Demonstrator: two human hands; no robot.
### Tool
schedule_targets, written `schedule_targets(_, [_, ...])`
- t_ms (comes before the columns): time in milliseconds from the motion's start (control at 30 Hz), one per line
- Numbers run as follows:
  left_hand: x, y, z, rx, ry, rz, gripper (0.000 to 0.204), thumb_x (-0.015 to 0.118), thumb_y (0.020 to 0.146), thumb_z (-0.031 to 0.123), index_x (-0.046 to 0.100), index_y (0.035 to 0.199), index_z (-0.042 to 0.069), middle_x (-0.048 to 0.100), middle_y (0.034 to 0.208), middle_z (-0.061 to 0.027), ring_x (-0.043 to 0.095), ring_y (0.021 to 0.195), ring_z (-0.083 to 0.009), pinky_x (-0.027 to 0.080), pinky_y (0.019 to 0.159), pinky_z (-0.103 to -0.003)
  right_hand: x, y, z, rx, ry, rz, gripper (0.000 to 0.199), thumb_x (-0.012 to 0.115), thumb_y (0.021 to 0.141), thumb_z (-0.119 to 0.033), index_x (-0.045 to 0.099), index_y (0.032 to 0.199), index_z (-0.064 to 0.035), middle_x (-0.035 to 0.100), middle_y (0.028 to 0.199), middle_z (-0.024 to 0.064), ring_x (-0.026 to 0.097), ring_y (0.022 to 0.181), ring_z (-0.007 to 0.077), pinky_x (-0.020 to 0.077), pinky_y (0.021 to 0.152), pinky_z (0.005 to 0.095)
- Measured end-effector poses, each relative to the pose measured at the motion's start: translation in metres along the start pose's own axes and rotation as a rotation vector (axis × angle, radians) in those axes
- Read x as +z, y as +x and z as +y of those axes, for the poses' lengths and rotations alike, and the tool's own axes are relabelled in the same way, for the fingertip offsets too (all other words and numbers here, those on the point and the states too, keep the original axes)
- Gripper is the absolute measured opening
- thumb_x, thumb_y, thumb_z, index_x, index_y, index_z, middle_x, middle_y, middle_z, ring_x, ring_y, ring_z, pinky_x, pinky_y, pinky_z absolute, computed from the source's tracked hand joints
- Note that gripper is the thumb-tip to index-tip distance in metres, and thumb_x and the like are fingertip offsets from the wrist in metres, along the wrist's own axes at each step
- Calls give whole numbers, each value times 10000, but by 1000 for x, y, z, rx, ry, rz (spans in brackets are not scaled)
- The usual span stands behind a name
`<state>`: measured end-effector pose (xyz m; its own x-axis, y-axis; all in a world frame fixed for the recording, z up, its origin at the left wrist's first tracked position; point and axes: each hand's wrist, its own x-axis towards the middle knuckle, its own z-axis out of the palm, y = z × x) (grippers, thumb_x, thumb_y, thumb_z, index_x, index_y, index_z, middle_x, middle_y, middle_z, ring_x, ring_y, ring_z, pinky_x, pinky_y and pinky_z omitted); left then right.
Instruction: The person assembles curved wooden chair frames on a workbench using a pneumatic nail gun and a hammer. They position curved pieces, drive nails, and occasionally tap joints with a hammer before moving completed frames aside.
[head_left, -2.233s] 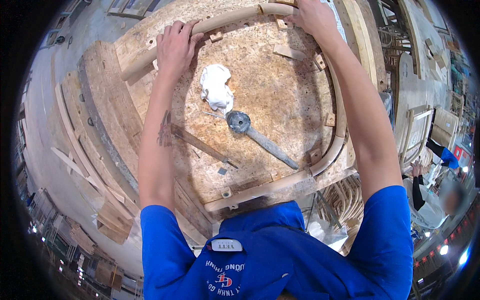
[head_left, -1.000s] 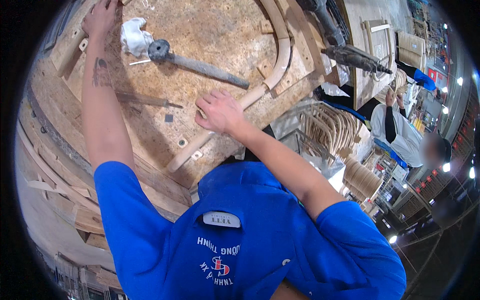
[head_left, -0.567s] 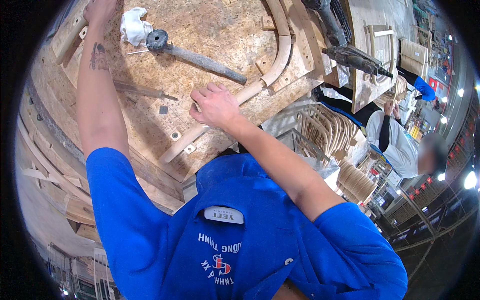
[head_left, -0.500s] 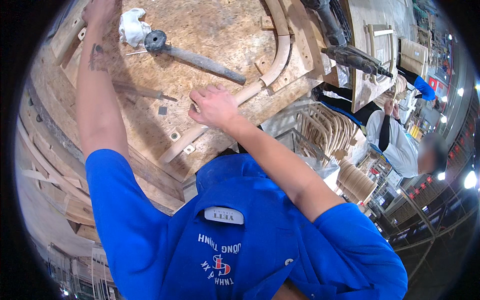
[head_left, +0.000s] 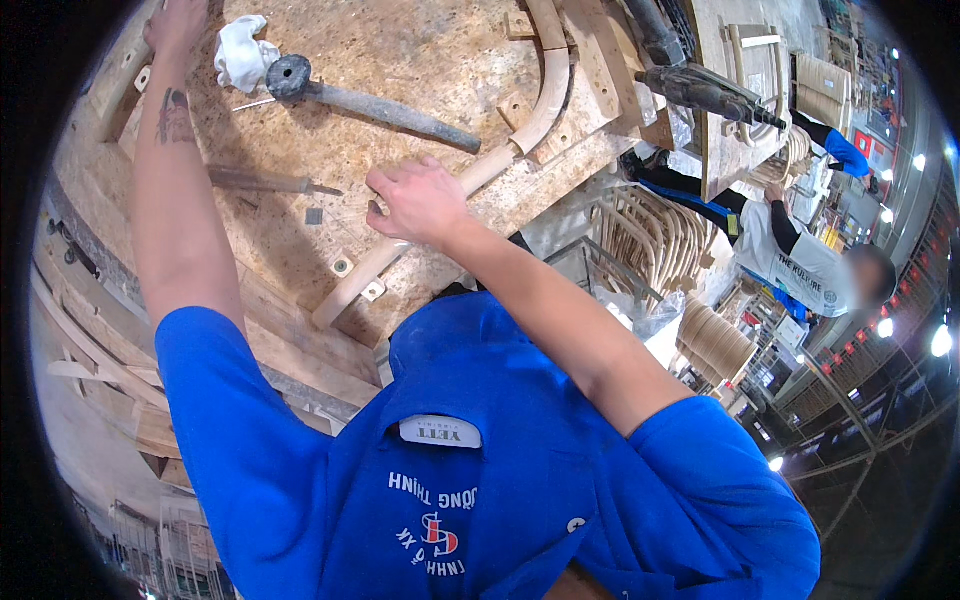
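Note:
A curved pale wooden rail (head_left: 365, 275) runs along the near edge of a chipboard worktop (head_left: 345, 90) and bends away at the far right. My right hand (head_left: 420, 202) is closed over the rail, its fingers curled and partly hidden. At the upper left edge, my left hand (head_left: 176, 22) reaches out beside a wooden piece (head_left: 125, 95); its fingers are cut off or unclear. Between my arms lie a mallet (head_left: 385, 115) with a dark round head, a white crumpled cloth (head_left: 243, 55), a wooden-handled tool (head_left: 265, 180) with a short metal tip, and a small dark square piece (head_left: 314, 216).
Small wooden blocks (head_left: 515, 108) are fixed along the rail. A dark power tool (head_left: 710, 97) hangs at the right. Beyond the worktop stand a stack of bent wooden frames (head_left: 650, 240) and a co-worker in a light shirt (head_left: 800, 265). Curved wooden strips (head_left: 95, 345) lie at the left.
The whole view has shifted slightly, with the worktop now a little further left. My right hand keeps its place on the rail. The co-worker at the right has turned somewhat.

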<state>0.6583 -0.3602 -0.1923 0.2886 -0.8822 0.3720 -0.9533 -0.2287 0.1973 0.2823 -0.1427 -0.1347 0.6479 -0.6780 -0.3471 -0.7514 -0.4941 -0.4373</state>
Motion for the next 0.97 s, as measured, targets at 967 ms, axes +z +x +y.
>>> schedule_targets(967, [-1, 36, -5, -287, -338, -379, 518, 565, 960, 383, 609, 1443, 201, 590, 1478, -104, 451, 1429, -397, 282, 1218, -547, -26, 43, 16, 130, 69, 399, 594, 805, 786, -302, 599, 1324, -157, 579, 1239, 157, 524, 1165, 353, 430, 1001, 513])
